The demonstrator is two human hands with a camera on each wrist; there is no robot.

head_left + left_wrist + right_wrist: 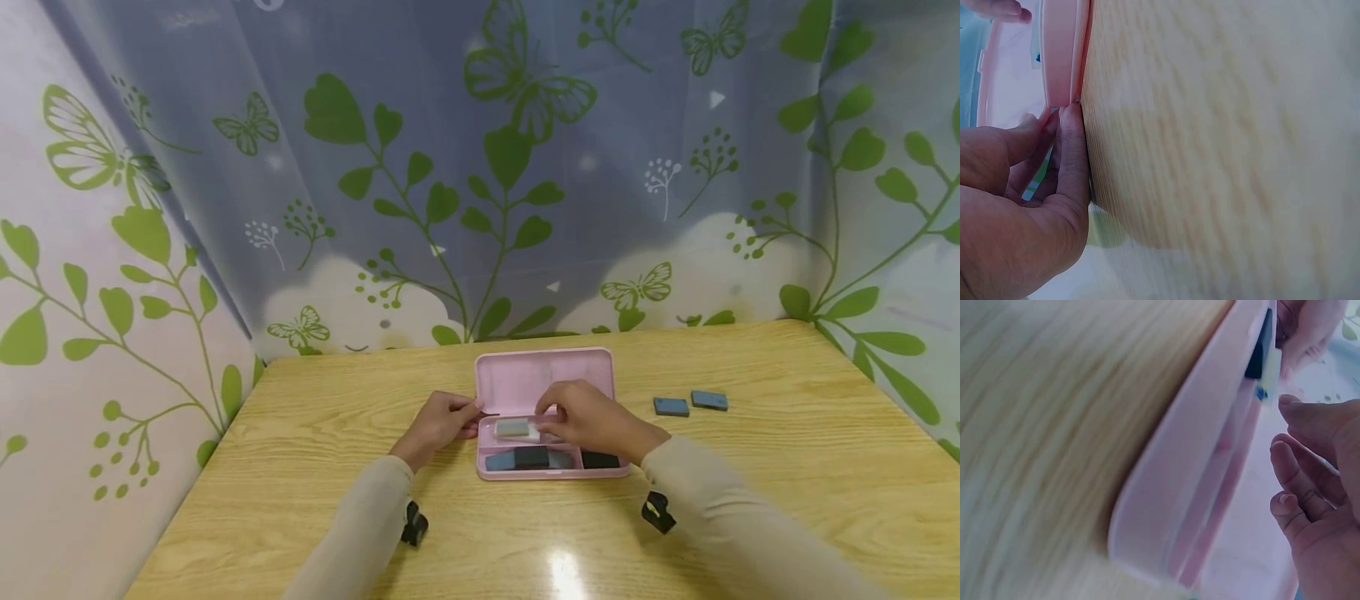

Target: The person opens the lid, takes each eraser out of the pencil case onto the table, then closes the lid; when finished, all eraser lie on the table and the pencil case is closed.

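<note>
A pink pencil case (553,475) lies on the table with its lid (517,379) raised at the back. My left hand (442,421) pinches the case's left end near the hinge, thumb against the lid's edge. Over the back compartment is my right hand (588,417), thumb and fingers apart with nothing between them. Close to its thumb lies a pale rectangular block (513,428) on a white piece. The front compartment holds a blue block (499,461), a black block (532,457) and a grey one (560,460). Another dark block (598,460) sits in the front right compartment.
Two small blue-grey blocks (671,407) (708,400) lie on the wooden table (300,500) to the right of the case. A curtain (420,208) with leaves and butterflies hangs behind the table. Black straps or mounts (658,512) sit at both wrists.
</note>
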